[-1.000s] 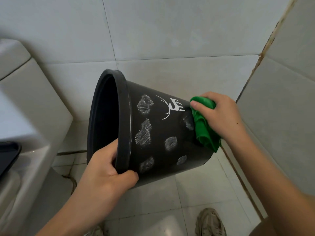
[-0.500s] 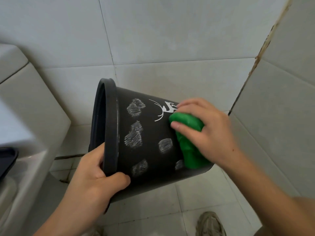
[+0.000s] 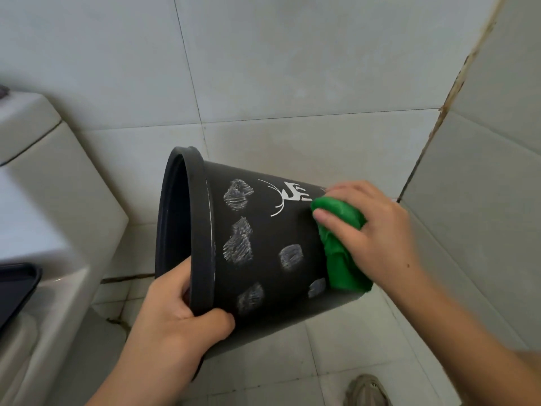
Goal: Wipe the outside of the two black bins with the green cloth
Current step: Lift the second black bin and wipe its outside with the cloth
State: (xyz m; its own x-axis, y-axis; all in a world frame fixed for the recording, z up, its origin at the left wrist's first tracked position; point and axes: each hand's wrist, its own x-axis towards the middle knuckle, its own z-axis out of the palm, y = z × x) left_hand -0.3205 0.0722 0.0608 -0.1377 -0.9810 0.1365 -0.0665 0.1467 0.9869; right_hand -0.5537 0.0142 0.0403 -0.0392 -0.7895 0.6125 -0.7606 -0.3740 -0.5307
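1. Gripping the rim, the left hand holds the black bin tilted sideways above the floor.
2. Right hand clutches the green cloth, which has slid from the base edge onto the wall.
3. Chalky patches remain; wiping has barely begun.

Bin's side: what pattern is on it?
Black bin with whitish scribbled patches and a white deer-like logo, seen in the head view.
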